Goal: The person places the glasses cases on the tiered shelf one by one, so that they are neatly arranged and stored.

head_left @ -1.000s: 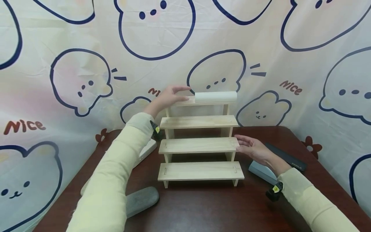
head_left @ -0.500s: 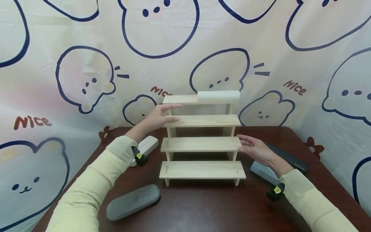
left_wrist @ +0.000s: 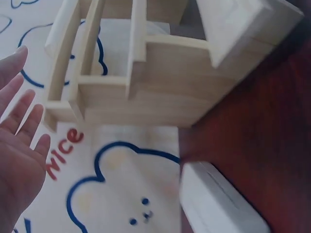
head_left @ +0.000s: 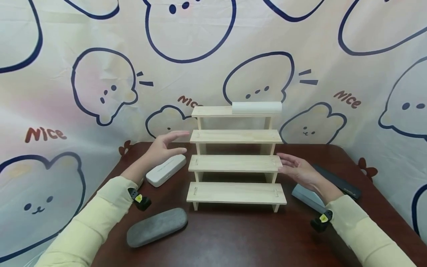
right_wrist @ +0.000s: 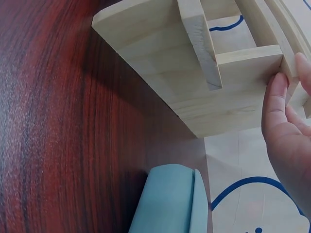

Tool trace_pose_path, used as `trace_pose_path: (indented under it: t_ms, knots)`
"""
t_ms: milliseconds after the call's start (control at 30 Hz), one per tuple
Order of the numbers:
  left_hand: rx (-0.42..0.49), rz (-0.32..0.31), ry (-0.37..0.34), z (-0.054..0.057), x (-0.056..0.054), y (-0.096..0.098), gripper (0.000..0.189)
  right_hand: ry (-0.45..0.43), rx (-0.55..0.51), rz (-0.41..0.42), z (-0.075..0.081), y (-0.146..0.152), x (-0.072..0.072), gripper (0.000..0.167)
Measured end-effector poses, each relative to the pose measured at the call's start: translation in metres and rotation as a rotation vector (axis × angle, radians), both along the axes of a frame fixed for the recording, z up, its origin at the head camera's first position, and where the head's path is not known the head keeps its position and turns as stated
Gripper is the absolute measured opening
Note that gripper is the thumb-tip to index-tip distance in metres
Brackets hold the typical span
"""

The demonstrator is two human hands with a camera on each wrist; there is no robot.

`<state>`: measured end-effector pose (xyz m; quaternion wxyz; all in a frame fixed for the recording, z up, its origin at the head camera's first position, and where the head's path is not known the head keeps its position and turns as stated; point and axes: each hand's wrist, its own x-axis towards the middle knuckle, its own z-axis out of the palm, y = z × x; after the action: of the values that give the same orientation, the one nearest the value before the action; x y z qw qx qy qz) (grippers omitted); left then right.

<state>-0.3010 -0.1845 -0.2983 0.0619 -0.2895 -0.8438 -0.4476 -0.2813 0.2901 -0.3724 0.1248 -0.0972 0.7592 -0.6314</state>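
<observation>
A pale wooden tiered stand (head_left: 235, 163) with several steps stands upright on the dark table. At its right end, my right hand (head_left: 301, 172) pinches the edge of one of the middle steps; in the right wrist view, fingers and thumb (right_wrist: 305, 73) lie on either side of the board. My left hand (head_left: 158, 152), fingers extended and holding nothing, is left of the stand, over a white glasses case (head_left: 166, 170). On the top step, toward the right, lies a long white case (head_left: 257, 107).
A grey glasses case (head_left: 156, 227) lies at the front left of the table (head_left: 233, 237). Right of the stand are a light blue glasses case (head_left: 307, 196), partly under my right arm, and a long black case (head_left: 338, 181). A patterned curtain (head_left: 186, 81) hangs behind.
My left hand has moved down and left from the top step, away from the stand. The right hand keeps its place on the step. The view has shifted slightly.
</observation>
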Motion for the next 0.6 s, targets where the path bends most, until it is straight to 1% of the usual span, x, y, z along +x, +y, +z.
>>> trace_pose_path:
  t_ms: [167, 333, 500, 600]
  knots:
    - [0.016, 0.04, 0.004, -0.022, 0.006, -0.018, 0.051, 0.003, -0.008, 0.002, -0.001, 0.001, -0.001, 0.079]
    - [0.038, 0.103, -0.035, -0.048, 0.01, -0.03, 0.051, 0.004, -0.005, -0.004, -0.002, 0.001, -0.001, 0.079]
    - [0.007, 0.176, -0.082, -0.073, 0.008, -0.041, 0.057, 0.008, 0.003, -0.003, -0.001, 0.001, -0.001, 0.079]
    - [-0.03, 0.228, -0.131, -0.084, 0.007, -0.046, 0.06, 0.008, 0.003, -0.002, -0.001, 0.0, 0.0, 0.079]
